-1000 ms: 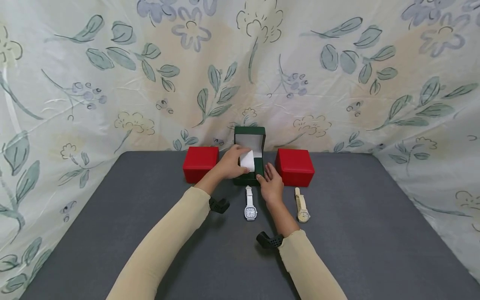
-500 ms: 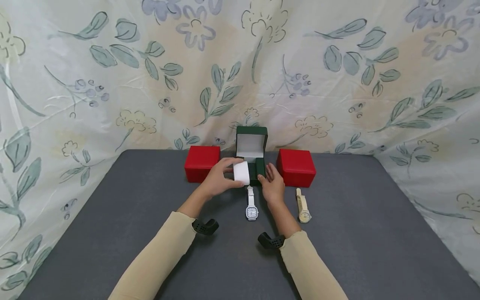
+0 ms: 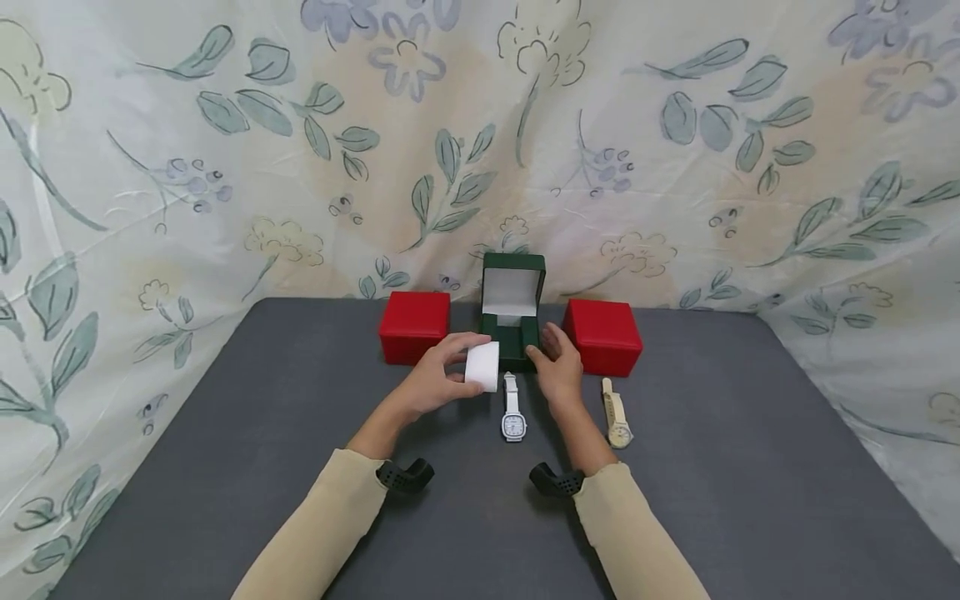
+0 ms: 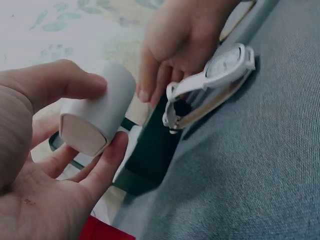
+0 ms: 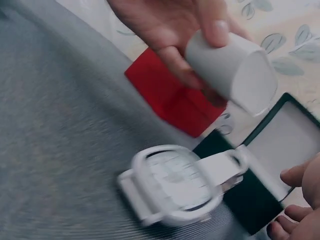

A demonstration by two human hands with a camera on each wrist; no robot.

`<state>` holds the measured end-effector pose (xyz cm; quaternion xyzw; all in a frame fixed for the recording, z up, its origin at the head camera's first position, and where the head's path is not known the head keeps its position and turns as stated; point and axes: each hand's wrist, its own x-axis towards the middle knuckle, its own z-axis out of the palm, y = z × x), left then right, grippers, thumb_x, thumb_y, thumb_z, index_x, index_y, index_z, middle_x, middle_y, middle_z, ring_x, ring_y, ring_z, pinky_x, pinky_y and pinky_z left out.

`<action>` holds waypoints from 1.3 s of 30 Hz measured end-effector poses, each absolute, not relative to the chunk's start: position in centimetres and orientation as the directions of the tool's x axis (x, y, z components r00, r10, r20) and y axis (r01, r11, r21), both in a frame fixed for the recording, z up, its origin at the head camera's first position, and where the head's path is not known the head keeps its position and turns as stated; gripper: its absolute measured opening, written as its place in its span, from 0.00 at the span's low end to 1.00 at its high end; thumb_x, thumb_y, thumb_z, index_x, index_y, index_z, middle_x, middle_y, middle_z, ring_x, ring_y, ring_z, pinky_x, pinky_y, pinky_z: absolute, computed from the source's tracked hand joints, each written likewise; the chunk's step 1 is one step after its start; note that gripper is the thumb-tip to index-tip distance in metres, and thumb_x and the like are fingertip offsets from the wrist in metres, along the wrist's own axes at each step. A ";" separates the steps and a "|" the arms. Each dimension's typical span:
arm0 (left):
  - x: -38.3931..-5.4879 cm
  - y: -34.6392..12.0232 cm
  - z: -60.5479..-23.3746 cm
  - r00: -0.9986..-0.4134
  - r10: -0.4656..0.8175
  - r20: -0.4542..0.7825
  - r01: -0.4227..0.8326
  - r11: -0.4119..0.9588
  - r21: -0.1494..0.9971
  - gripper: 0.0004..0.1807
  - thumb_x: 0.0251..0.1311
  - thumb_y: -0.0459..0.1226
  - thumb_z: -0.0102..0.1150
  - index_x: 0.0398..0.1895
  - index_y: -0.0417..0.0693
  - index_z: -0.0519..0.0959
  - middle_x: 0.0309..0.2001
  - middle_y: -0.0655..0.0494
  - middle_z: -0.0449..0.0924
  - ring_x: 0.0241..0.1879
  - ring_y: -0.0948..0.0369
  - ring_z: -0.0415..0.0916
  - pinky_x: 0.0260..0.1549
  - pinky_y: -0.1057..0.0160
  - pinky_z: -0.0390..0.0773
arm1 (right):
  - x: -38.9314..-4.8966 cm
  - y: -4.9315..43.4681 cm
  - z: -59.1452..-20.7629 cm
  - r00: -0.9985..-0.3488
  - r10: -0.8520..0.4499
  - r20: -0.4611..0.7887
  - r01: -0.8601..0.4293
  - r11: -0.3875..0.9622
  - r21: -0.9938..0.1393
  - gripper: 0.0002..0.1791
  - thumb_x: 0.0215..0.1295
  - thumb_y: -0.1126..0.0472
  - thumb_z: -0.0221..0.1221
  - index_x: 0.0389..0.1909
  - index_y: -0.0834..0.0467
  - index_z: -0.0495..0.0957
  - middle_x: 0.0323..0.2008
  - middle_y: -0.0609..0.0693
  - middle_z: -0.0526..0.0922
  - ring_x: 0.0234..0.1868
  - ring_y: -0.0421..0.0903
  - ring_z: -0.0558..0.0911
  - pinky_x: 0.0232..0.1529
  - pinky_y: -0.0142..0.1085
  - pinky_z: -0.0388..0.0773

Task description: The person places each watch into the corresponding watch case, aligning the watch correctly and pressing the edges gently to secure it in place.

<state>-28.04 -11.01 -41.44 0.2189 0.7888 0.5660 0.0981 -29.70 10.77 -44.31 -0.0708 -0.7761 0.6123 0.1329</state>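
My left hand (image 3: 437, 377) pinches a white watch pillow (image 3: 482, 367) between thumb and fingers, raised in front of the green watch box (image 3: 514, 262). That box has its lid up, showing a pale lining and a dark green inside. At the box's right front corner is my right hand (image 3: 561, 373), thumb by the edge and fingers loosely bent along the side; firm contact cannot be made out. A white watch (image 3: 513, 427) lies in front of the box, its strap toward it. In the left wrist view the pillow (image 4: 107, 100) shows its flat end.
Closed red boxes flank the green one, one at left (image 3: 415, 327) and one at right (image 3: 602, 336). A cream-strapped watch (image 3: 619, 435) lies before the right box. The grey tabletop (image 3: 225, 467) ends at a floral cloth (image 3: 300, 167) behind.
The left hand has drawn the watch pillow out of the green box and toward me, slightly left. The right hand stays at the box's right side.
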 end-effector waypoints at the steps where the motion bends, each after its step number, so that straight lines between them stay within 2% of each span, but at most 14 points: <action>1: -28.0 -10.9 -41.4 -0.880 0.465 0.095 0.240 0.263 0.934 0.38 0.51 0.34 0.69 0.67 0.61 0.68 0.69 0.55 0.61 0.64 0.48 0.65 0.56 0.52 0.78 | -29.7 11.0 -44.0 -0.952 0.277 0.129 -0.061 0.243 -0.968 0.31 0.65 0.62 0.60 0.69 0.57 0.64 0.66 0.57 0.71 0.67 0.56 0.72 0.65 0.47 0.71; 6: -27.9 -10.9 -41.1 -0.881 0.465 0.090 0.240 0.274 0.931 0.39 0.50 0.32 0.69 0.67 0.64 0.68 0.69 0.57 0.61 0.64 0.49 0.65 0.56 0.52 0.78 | -29.2 11.8 -42.3 -0.949 0.270 0.165 -0.096 0.253 -0.963 0.30 0.64 0.57 0.62 0.68 0.52 0.67 0.66 0.53 0.72 0.67 0.52 0.72 0.66 0.47 0.71; 10: -27.8 -11.2 -41.1 -0.882 0.463 0.082 0.236 0.286 0.928 0.40 0.49 0.33 0.70 0.67 0.62 0.67 0.69 0.58 0.61 0.64 0.50 0.65 0.55 0.53 0.79 | -28.2 12.3 -42.0 -0.965 0.184 0.185 -0.119 0.321 -0.940 0.30 0.63 0.55 0.64 0.66 0.51 0.69 0.64 0.51 0.75 0.64 0.50 0.75 0.65 0.46 0.72; 16: -27.8 -11.6 -40.8 -0.878 0.470 0.086 0.249 0.296 0.922 0.41 0.48 0.34 0.70 0.68 0.61 0.66 0.69 0.57 0.61 0.64 0.50 0.65 0.56 0.53 0.78 | -26.7 13.1 -43.0 -0.974 -0.122 0.191 -0.226 0.435 -0.872 0.32 0.58 0.53 0.67 0.64 0.52 0.70 0.60 0.52 0.78 0.60 0.53 0.78 0.59 0.48 0.77; 20: -28.0 -11.8 -41.0 -0.876 0.474 0.087 0.255 0.302 0.919 0.40 0.49 0.34 0.70 0.67 0.61 0.67 0.69 0.57 0.61 0.64 0.49 0.65 0.56 0.52 0.78 | -26.1 13.5 -43.3 -0.924 -0.353 0.148 -0.316 0.487 -0.814 0.36 0.55 0.54 0.69 0.65 0.54 0.70 0.62 0.55 0.75 0.61 0.56 0.75 0.59 0.52 0.76; 23: -28.2 -11.9 -41.2 -0.868 0.489 0.091 0.265 0.300 0.916 0.40 0.49 0.34 0.69 0.67 0.60 0.66 0.69 0.56 0.61 0.64 0.49 0.65 0.56 0.53 0.78 | -25.9 13.5 -43.2 -0.890 -0.448 0.088 -0.357 0.563 -0.745 0.41 0.51 0.50 0.71 0.66 0.53 0.68 0.65 0.54 0.72 0.64 0.55 0.71 0.61 0.54 0.74; 32: -28.1 -11.5 -41.3 -0.837 0.539 0.096 0.283 0.277 0.918 0.38 0.51 0.33 0.67 0.68 0.58 0.67 0.69 0.54 0.61 0.64 0.48 0.65 0.55 0.52 0.79 | -25.7 13.3 -43.1 -0.891 -0.450 -0.057 -0.370 0.794 -0.483 0.56 0.37 0.41 0.75 0.72 0.47 0.61 0.70 0.51 0.66 0.67 0.53 0.65 0.62 0.56 0.71; 39: -28.2 -11.3 -41.6 -0.829 0.554 0.076 0.281 0.294 0.914 0.38 0.51 0.33 0.68 0.68 0.58 0.68 0.68 0.54 0.62 0.63 0.49 0.65 0.54 0.53 0.79 | -25.9 13.4 -43.8 -0.884 -0.468 -0.005 -0.420 0.798 -0.433 0.54 0.36 0.39 0.75 0.69 0.47 0.64 0.67 0.49 0.70 0.65 0.50 0.67 0.63 0.53 0.67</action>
